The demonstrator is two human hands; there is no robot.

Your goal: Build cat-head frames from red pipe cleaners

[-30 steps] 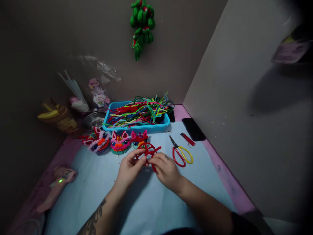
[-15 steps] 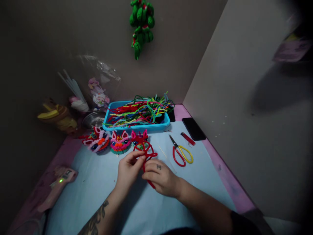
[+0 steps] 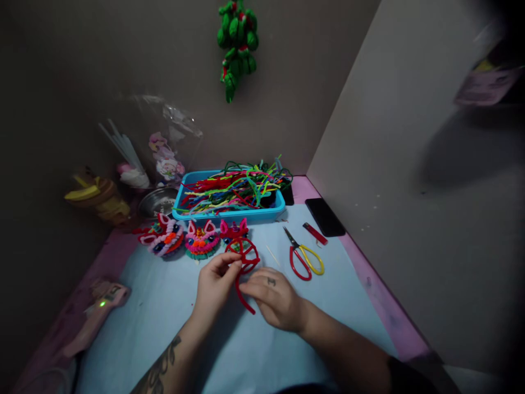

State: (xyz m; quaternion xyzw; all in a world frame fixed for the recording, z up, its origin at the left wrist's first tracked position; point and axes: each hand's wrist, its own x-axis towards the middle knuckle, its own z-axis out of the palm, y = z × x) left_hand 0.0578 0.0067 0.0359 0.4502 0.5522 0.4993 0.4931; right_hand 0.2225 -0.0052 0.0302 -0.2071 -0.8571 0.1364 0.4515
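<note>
A red pipe cleaner wheel, a ring with crossing spokes, is pinched at its lower left between the thumb and fingers of my left hand. From it a loose red tail curves down toward the table. My right hand is closed just right of that tail, its fingertips against the upper part; the exact grip is partly hidden. Right behind the wheel sits a red fuzzy animal head, partly covered. A pink animal head and another pink-and-white one stand to its left.
A blue tray full of colourful pipe cleaners lies at the back. To the right are scissors with red and yellow handles, a red lighter and a black phone. A pink glue gun lies left; a metal bowl stands behind.
A loop sticking out at the wheel's right has been drawn in toward the ring. My right hand has shifted slightly right, and more of the tail shows. My left hand stays in place.
</note>
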